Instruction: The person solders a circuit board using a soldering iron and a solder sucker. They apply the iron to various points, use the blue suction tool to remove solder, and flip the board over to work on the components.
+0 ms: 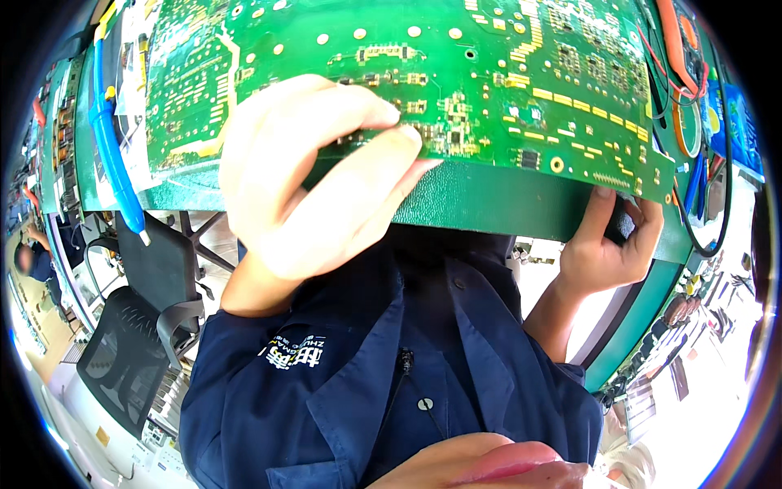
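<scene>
A large green circuit board [285,57], crowded with small parts and gold pads, fills the upper middle above a green tabletop [481,200]. My left hand [318,179] is over the board's near edge, thumb and forefinger pinched together close to a cluster of small components. Whatever lies between those fingertips is too small or hidden to make out. At the board's near right corner, my right hand [607,248] grips the edge from below with thumb and fingers. A dark patch shows between its fingers, its nature unclear.
Left of the board lies a blue pen-shaped tool [114,155] with a pale tip. An orange multimeter [680,41], black cable [723,187] and blue packet [741,122] are at the right. Black office chairs [130,350] stand at left; another person [41,265] is farther off.
</scene>
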Action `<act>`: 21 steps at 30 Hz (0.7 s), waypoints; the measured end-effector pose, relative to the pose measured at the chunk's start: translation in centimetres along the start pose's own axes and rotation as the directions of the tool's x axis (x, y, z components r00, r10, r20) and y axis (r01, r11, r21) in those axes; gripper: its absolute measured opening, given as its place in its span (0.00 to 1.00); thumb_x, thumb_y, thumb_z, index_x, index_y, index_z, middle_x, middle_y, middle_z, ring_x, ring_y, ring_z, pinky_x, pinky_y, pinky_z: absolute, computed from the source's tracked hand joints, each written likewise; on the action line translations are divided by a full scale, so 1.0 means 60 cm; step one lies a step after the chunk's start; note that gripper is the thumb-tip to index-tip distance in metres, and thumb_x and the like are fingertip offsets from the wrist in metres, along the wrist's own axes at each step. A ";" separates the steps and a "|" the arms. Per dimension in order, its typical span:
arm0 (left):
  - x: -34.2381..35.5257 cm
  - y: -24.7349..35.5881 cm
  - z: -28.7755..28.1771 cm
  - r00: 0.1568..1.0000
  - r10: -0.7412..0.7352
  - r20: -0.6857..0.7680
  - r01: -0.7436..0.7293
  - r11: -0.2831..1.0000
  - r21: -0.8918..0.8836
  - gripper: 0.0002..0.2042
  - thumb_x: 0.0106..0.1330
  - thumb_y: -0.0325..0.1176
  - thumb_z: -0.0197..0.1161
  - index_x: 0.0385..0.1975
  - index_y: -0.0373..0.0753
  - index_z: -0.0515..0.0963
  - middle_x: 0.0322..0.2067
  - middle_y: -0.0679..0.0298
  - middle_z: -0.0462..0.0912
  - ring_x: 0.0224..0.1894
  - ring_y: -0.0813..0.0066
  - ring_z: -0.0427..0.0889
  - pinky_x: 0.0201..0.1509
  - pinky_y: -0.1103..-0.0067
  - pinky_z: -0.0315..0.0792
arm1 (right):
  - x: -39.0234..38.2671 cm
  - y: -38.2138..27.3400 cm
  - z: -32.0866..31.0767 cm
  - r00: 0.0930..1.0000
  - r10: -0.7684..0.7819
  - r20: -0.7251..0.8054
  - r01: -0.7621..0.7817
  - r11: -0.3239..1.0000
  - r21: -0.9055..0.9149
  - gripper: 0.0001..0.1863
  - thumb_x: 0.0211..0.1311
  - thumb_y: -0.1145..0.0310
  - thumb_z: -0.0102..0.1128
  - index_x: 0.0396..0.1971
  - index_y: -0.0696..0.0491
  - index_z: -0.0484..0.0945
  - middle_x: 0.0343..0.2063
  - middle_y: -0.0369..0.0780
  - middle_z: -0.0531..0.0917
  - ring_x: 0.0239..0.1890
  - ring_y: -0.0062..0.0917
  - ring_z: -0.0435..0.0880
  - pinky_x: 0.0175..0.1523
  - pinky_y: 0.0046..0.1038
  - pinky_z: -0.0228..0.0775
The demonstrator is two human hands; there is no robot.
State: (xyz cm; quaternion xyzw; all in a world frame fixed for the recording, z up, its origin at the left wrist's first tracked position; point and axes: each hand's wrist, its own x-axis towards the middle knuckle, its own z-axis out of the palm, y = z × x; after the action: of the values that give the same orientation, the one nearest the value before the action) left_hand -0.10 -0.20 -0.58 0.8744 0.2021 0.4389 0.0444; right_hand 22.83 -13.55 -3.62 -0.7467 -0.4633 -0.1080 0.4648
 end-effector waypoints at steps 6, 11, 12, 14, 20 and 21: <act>-0.003 0.000 0.000 0.999 -0.037 0.022 0.037 0.999 -0.009 0.18 0.36 0.27 0.78 0.30 0.40 0.81 0.34 0.61 0.81 0.36 0.62 0.79 0.42 0.72 0.77 | -0.001 -0.003 0.003 0.999 0.052 0.011 -0.053 0.997 0.061 0.16 0.54 0.79 0.66 0.43 0.65 0.76 0.34 0.43 0.83 0.37 0.24 0.82 0.46 0.24 0.72; -0.004 0.001 -0.004 0.997 -0.045 0.061 0.047 0.999 -0.029 0.19 0.37 0.27 0.78 0.32 0.41 0.80 0.35 0.60 0.81 0.37 0.62 0.79 0.42 0.73 0.76 | -0.002 -0.008 0.001 0.998 0.059 0.035 -0.060 0.998 0.032 0.16 0.56 0.80 0.64 0.44 0.67 0.74 0.38 0.45 0.82 0.40 0.26 0.81 0.49 0.25 0.72; -0.004 0.000 -0.006 0.996 -0.045 0.080 0.048 0.998 -0.038 0.19 0.38 0.28 0.78 0.33 0.42 0.81 0.36 0.60 0.81 0.38 0.62 0.79 0.43 0.73 0.76 | -0.003 -0.006 0.001 0.998 0.054 0.035 -0.055 0.998 0.036 0.16 0.56 0.80 0.64 0.44 0.67 0.74 0.38 0.45 0.82 0.40 0.26 0.81 0.49 0.25 0.71; -0.004 -0.001 -0.010 0.994 -0.039 0.104 0.045 0.998 -0.054 0.20 0.40 0.28 0.78 0.35 0.42 0.81 0.38 0.60 0.80 0.39 0.62 0.78 0.44 0.72 0.75 | -0.004 -0.002 -0.001 0.998 0.043 0.035 -0.045 0.998 0.044 0.16 0.56 0.80 0.63 0.44 0.67 0.74 0.39 0.45 0.81 0.40 0.26 0.81 0.49 0.25 0.71; -0.011 -0.008 -0.010 0.994 -0.007 0.109 0.016 0.997 -0.077 0.21 0.43 0.30 0.78 0.39 0.43 0.81 0.40 0.59 0.79 0.42 0.62 0.77 0.47 0.69 0.75 | -0.015 -0.003 -0.002 0.997 0.079 0.006 -0.073 0.936 -0.345 0.24 0.61 0.51 0.51 0.49 0.51 0.78 0.45 0.42 0.81 0.48 0.36 0.80 0.52 0.36 0.72; -0.012 -0.007 -0.009 0.994 -0.012 0.105 0.020 0.997 -0.077 0.21 0.42 0.30 0.78 0.40 0.43 0.81 0.40 0.59 0.79 0.42 0.62 0.77 0.47 0.69 0.76 | -0.015 -0.004 -0.001 0.997 0.073 0.000 -0.068 0.928 -0.366 0.23 0.61 0.50 0.49 0.49 0.51 0.78 0.44 0.41 0.82 0.47 0.36 0.80 0.52 0.35 0.73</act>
State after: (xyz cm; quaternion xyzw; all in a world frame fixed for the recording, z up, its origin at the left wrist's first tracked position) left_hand -1.01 -0.16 -0.88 0.8920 0.1894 0.3999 0.0925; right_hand 22.15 -14.09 -3.97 -0.8371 -0.4110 -0.1706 0.3181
